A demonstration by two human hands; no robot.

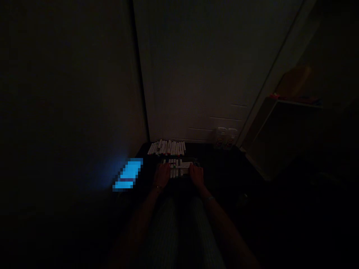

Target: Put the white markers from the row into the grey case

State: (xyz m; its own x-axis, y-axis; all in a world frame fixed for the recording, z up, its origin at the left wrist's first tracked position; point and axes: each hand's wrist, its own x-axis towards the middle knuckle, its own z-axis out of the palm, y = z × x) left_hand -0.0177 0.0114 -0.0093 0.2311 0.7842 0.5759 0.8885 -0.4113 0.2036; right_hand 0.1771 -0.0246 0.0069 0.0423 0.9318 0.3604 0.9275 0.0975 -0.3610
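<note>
In deep shadow, my left hand (162, 175) lies at the left side of a group of white markers (174, 173), its fingers curled. My right hand (196, 175) is at the right side of the same group, with its fingers bent too. Between the two hands runs a thin white bar (181, 167), perhaps a marker lying crosswise. The markers stand in short rows, seemingly in a clear holder whose edges are hard to see. The darkness hides what exactly each hand grips.
Behind the hands, a row of loose white markers (168, 148) lies on the dark table. A glowing blue, blurred-out screen (129, 175) is at left. Two clear containers (221, 138) stand near the wall. To the right is a shelf unit (260, 119).
</note>
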